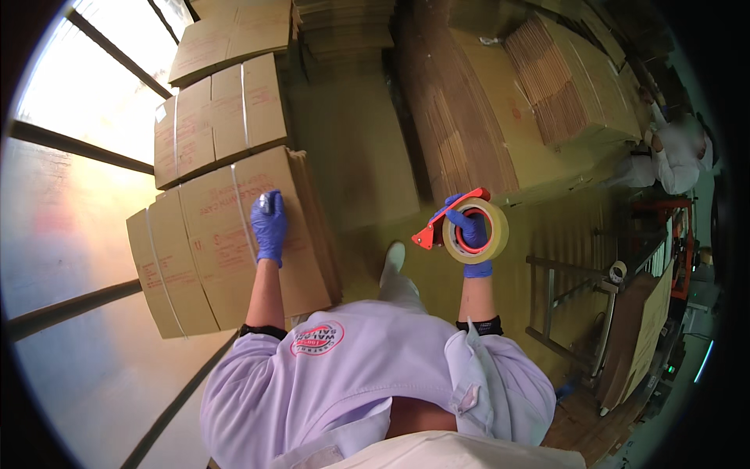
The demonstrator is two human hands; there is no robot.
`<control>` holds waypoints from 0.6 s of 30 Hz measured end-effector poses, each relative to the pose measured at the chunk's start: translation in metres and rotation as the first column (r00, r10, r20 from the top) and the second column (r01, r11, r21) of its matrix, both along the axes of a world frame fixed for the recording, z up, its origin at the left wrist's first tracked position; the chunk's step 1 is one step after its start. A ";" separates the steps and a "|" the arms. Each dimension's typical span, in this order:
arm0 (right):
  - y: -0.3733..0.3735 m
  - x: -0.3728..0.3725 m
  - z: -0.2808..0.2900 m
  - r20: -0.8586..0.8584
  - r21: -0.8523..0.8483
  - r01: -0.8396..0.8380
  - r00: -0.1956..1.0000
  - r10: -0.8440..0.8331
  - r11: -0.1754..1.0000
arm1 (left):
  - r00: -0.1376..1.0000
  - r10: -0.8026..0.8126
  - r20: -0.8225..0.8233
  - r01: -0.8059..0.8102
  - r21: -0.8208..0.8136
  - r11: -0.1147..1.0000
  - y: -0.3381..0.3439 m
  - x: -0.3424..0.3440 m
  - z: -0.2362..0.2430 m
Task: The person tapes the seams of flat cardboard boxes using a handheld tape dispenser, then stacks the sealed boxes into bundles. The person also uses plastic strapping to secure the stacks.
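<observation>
Right hand (470, 227) wraps the red tape dispenser (478, 195); keep its pointed end (424, 238) clear of the left hand (269, 227), curled over strapped cardboard (219, 234), contents unclear.

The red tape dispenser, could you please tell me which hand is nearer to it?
Right: the right hand holds the red tape dispenser, while the left hand is left of it, at the strapped cardboard.

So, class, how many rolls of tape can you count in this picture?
2: a yellowish roll in the red dispenser held in the right hand, and another roll by the metal frame. Others may be hidden.
</observation>
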State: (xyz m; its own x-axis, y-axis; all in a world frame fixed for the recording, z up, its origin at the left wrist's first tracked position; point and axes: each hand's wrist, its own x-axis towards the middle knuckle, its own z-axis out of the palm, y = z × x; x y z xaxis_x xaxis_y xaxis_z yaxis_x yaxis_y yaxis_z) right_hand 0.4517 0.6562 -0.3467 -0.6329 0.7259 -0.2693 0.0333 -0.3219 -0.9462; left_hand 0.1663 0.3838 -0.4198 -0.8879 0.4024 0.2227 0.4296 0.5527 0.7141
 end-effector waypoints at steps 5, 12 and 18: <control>0.053 0.041 0.032 0.029 0.079 -0.048 0.999 0.045 0.996 | 0.963 0.230 -0.141 -0.255 -0.199 0.946 0.015 0.010 -0.017; 0.108 0.001 0.045 -0.019 -0.029 -0.188 0.982 0.187 0.982 | 0.907 0.334 -0.256 -0.385 -0.184 0.904 0.027 0.023 -0.013; 0.115 -0.065 0.083 0.053 0.150 -0.425 0.905 0.422 0.893 | 0.912 0.214 -0.350 -0.335 -0.335 0.881 0.030 0.026 0.006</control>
